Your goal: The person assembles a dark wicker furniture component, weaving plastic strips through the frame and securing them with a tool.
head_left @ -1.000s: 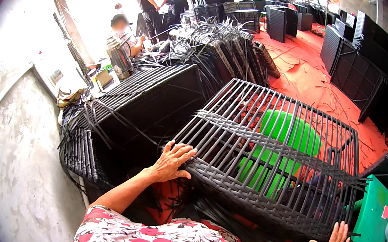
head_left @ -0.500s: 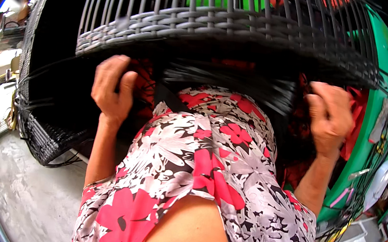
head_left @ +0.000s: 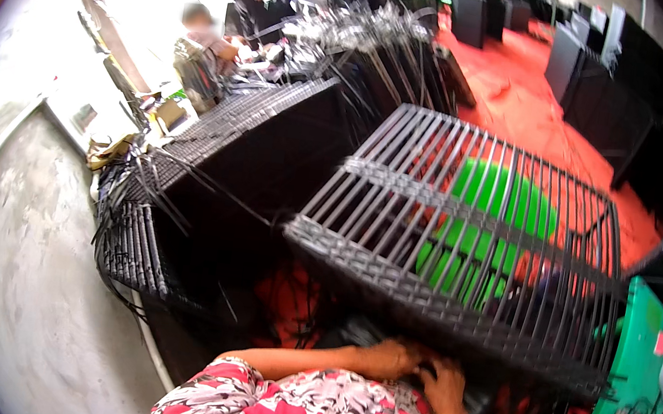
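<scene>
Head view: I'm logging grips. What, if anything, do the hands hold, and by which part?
Cannot be told: left hand and right hand are close together, blurred.

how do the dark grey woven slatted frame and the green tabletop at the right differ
The dark grey woven slatted frame has open gaps between its bars, while the flat green tabletop looks solid. The frame fills more of the view than the tabletop. Both lie mostly in the picture's right half.

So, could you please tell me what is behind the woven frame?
Through the woven frame, what looks like a green chair shows, with red floor. The woven frame covers parts of the green chair, so its full shape is hidden.
</scene>
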Tool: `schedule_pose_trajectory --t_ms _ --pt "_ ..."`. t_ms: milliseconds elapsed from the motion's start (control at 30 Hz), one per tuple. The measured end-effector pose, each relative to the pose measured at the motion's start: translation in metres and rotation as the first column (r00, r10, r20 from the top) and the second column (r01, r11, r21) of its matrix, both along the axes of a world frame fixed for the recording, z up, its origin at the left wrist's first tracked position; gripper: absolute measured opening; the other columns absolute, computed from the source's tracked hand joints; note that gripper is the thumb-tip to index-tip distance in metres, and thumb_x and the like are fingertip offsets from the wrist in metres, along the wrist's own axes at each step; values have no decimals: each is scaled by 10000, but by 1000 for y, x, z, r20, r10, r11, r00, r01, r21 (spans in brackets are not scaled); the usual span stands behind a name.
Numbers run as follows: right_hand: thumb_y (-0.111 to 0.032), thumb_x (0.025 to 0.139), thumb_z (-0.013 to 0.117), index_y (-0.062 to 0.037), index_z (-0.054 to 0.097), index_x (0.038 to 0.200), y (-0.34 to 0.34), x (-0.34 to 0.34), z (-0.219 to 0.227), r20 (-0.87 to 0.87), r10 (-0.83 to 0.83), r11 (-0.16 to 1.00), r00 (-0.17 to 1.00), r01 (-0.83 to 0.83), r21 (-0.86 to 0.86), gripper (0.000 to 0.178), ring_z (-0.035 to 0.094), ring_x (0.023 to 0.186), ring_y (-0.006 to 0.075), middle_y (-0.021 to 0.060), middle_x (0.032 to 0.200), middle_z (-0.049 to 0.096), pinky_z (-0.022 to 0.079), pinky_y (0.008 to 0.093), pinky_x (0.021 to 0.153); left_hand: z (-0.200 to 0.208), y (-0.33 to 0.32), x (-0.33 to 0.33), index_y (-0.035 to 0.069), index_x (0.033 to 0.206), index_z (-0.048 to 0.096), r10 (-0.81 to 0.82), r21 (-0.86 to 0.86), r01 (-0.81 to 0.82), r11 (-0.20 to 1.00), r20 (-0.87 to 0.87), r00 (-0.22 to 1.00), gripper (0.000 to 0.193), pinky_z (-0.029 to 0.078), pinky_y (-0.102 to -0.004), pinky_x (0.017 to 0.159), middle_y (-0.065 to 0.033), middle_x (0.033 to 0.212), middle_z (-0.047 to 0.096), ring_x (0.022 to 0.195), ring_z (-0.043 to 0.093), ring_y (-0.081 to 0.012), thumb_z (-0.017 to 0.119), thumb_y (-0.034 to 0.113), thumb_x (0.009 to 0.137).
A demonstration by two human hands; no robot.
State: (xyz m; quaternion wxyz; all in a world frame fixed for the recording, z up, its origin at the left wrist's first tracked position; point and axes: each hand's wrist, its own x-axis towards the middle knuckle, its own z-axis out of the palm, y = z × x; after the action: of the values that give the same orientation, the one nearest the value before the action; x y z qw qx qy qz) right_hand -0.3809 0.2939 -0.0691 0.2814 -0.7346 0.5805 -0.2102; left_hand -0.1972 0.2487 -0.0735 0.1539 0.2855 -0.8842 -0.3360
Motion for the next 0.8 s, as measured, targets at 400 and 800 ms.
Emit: schedule_pose_trajectory --t_ms 400,800 --pt "-89 642 661 -45 661 782 6 -1 -26 250 -105 983 962 138 -119 147 586 801 320 110 801 625 462 410 738 -17 -2 -12 7 879 601 14 -198 -35 980 -108 994 219 456 -417 762 -145 931 593 904 573 -331 629 110 689" --pt "-107 663 644 -51 649 834 13 1 8 86 -58 995 995 64 -71 180 590 804 348 145 808 616 467 423 716 -15 1 -5 11 801 596 -8 -140 -1 990 -63 998 181 424 -408 803 -126 886 549 916 512 -313 663 113 667"
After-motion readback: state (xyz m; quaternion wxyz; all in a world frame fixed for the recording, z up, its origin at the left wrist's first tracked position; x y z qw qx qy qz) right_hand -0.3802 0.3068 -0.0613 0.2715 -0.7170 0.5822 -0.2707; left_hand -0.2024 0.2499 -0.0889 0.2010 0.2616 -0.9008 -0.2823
